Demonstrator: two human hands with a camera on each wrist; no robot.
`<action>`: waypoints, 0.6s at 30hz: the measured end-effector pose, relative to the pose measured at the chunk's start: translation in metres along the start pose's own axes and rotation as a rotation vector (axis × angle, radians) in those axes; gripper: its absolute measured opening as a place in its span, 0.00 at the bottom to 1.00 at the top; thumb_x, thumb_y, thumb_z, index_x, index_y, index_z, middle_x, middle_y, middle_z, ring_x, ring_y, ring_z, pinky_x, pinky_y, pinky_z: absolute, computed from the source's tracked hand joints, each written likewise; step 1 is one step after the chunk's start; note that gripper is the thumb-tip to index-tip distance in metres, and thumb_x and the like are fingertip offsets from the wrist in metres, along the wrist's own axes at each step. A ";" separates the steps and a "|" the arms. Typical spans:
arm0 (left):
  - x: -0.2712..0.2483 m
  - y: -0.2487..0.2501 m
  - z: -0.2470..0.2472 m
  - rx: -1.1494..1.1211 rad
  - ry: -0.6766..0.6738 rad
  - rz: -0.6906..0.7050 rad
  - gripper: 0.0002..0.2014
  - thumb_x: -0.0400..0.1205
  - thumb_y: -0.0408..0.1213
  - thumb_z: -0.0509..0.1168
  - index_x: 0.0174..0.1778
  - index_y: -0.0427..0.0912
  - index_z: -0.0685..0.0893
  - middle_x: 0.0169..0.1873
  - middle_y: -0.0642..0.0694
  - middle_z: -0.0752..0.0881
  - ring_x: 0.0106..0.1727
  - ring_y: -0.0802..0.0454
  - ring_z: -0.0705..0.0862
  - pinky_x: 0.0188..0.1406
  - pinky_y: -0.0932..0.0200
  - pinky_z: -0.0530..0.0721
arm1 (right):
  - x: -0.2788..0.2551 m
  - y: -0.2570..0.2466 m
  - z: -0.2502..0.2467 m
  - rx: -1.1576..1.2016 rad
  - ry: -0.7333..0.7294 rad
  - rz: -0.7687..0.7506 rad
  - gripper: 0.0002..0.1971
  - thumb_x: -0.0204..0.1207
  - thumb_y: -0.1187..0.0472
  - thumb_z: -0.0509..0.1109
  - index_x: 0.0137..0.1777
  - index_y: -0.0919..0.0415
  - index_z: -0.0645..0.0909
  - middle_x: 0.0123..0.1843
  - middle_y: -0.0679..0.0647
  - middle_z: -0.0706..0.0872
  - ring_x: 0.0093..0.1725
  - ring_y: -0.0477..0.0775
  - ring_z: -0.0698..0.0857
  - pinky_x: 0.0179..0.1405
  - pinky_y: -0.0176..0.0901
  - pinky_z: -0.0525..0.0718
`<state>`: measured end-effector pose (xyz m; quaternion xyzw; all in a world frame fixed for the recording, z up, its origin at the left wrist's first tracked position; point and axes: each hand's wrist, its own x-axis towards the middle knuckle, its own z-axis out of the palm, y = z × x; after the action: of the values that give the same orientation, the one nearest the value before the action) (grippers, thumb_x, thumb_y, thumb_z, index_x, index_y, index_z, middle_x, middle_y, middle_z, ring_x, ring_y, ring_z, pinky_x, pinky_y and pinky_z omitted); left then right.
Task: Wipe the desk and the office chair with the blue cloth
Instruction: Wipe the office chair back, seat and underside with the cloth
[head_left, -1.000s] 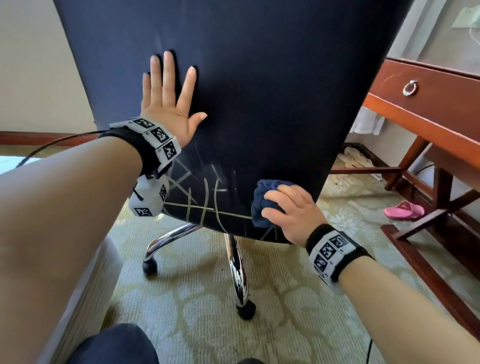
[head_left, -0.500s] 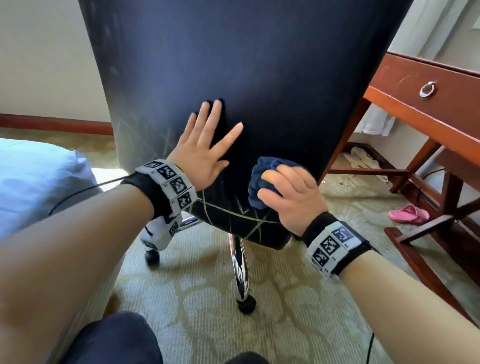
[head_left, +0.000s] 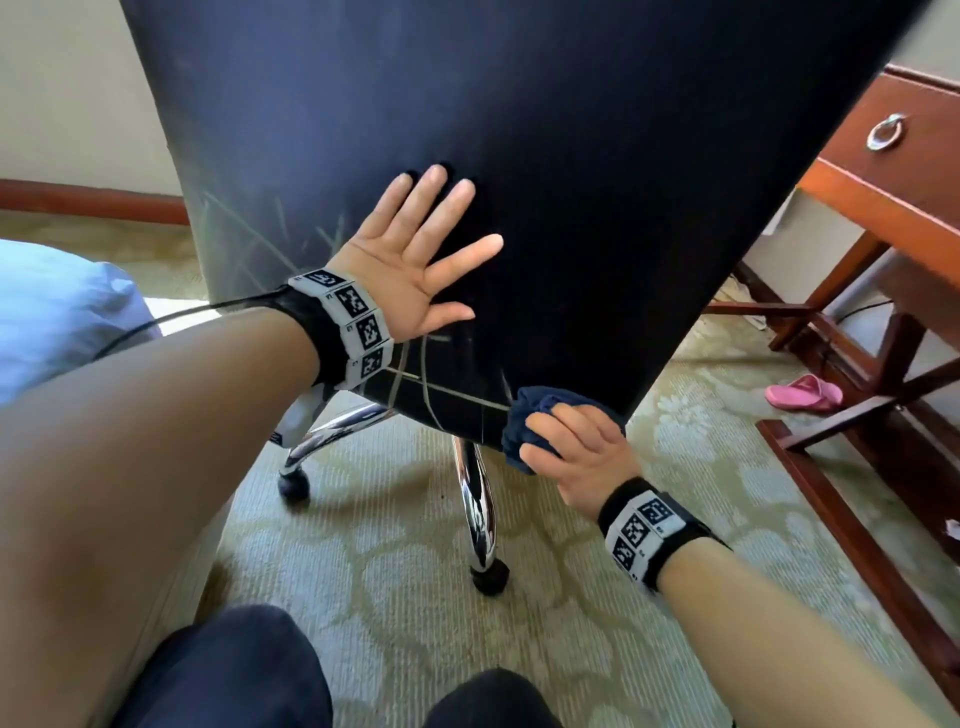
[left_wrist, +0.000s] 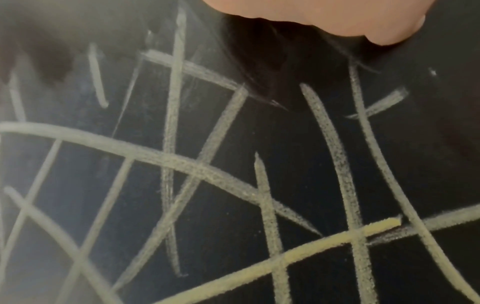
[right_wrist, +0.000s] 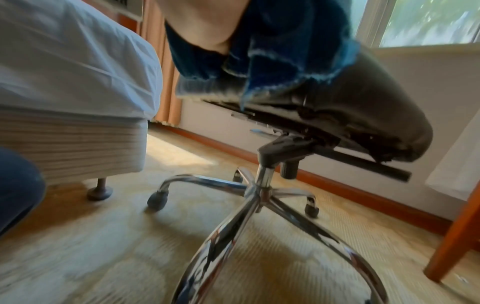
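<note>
The dark navy back of the office chair (head_left: 519, 156) fills the head view, with pale chalk lines (head_left: 415, 384) crossing its lower part. My left hand (head_left: 415, 260) lies flat on the chair back, fingers spread. My right hand (head_left: 571, 447) grips the bunched blue cloth (head_left: 524, 415) against the chair back's bottom edge. In the left wrist view the chalk lines (left_wrist: 233, 185) show close up below a fingertip (left_wrist: 376, 28). The right wrist view shows the blue cloth (right_wrist: 272, 51) above the chair's underside (right_wrist: 350, 115). The wooden desk (head_left: 893, 208) stands at the right.
The chair's chrome base (head_left: 478, 504) and castors (head_left: 491, 577) stand on patterned carpet. A bed (head_left: 57, 312) is at the left. A pink slipper (head_left: 802, 392) lies under the desk by its crossed legs (head_left: 852, 410). My knees (head_left: 234, 670) are at the bottom.
The chair back has swung left to right across the view. My left hand has stayed flat on it, and my right hand has moved the cloth down to the bottom edge.
</note>
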<state>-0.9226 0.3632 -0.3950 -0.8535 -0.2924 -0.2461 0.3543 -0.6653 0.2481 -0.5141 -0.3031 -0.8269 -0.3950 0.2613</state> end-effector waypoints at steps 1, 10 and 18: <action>0.001 0.002 0.001 -0.001 -0.001 0.003 0.34 0.83 0.63 0.41 0.81 0.54 0.37 0.75 0.33 0.54 0.74 0.29 0.52 0.77 0.45 0.30 | -0.009 -0.005 0.003 0.009 -0.033 -0.010 0.12 0.70 0.68 0.62 0.50 0.52 0.71 0.60 0.52 0.73 0.61 0.55 0.74 0.70 0.46 0.61; 0.012 0.022 -0.004 0.010 0.029 -0.006 0.43 0.79 0.61 0.56 0.81 0.54 0.36 0.76 0.34 0.51 0.74 0.29 0.51 0.76 0.45 0.28 | -0.027 -0.004 -0.016 0.162 -0.146 0.017 0.11 0.68 0.65 0.62 0.49 0.52 0.71 0.59 0.53 0.72 0.60 0.58 0.73 0.61 0.51 0.70; 0.020 0.034 -0.013 0.002 -0.087 -0.011 0.47 0.77 0.60 0.61 0.80 0.50 0.36 0.76 0.36 0.44 0.75 0.29 0.44 0.72 0.47 0.19 | -0.012 0.013 -0.020 -0.073 0.161 0.849 0.16 0.64 0.66 0.60 0.52 0.54 0.71 0.62 0.57 0.65 0.61 0.62 0.67 0.65 0.52 0.67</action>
<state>-0.8887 0.3401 -0.3896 -0.8613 -0.3126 -0.2103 0.3409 -0.6437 0.2350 -0.5051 -0.5937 -0.5914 -0.3036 0.4534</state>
